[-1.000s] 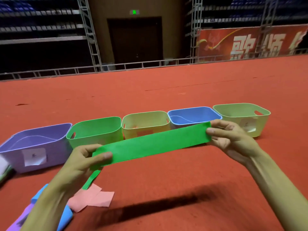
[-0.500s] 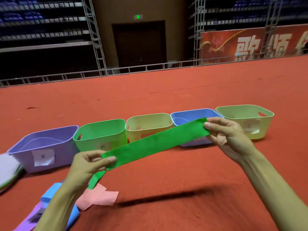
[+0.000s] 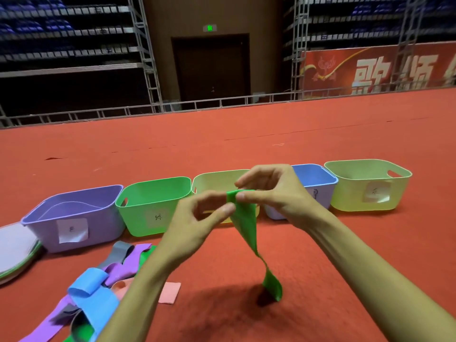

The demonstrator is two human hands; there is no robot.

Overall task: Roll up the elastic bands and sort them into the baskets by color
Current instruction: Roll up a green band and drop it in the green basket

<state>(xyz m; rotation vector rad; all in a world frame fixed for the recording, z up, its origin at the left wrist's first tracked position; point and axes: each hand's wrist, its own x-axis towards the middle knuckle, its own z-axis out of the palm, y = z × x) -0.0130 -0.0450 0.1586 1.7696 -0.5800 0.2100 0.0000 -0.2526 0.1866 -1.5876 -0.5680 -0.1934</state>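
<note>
Far left: lilac plastic basket [image 3: 44, 233] with a paper label. In front of it, a loose pile of flat blue, purple, grey and pink elastic bands [image 3: 98, 287] on the red carpet [image 3: 320, 280]. Not in play now.

Next: green plastic basket [image 3: 138, 218], labelled. My guess is it's the target for this band.

Left hand [image 3: 195, 223]: thumb and forefinger pinch the top end of the flat green elastic band [image 3: 244, 223]. The band is held up in front of the pale yellow plastic basket [image 3: 214, 181]. It hangs down with a half twist, bottom end touching the carpet.

Right hand [image 3: 278, 193]: thumb and fingertips pinch the same top end, right against the left's pinch. Reads as the start of the roll.

To do it well, my take:
- take the twist out first, else the roll cones
- make the first turn tight and square to the edges
- one hand turns the core, the other feeds with light tension; let the tail drag on the carpet
- elastic will likely spring open, so hold the finished roll pinched until it's in the basket

Right of the hands: blue plastic basket [image 3: 330, 176], partly hidden by the right hand, then yellow-green plastic basket [image 3: 350, 196]. Wrong colours, skip.
</note>
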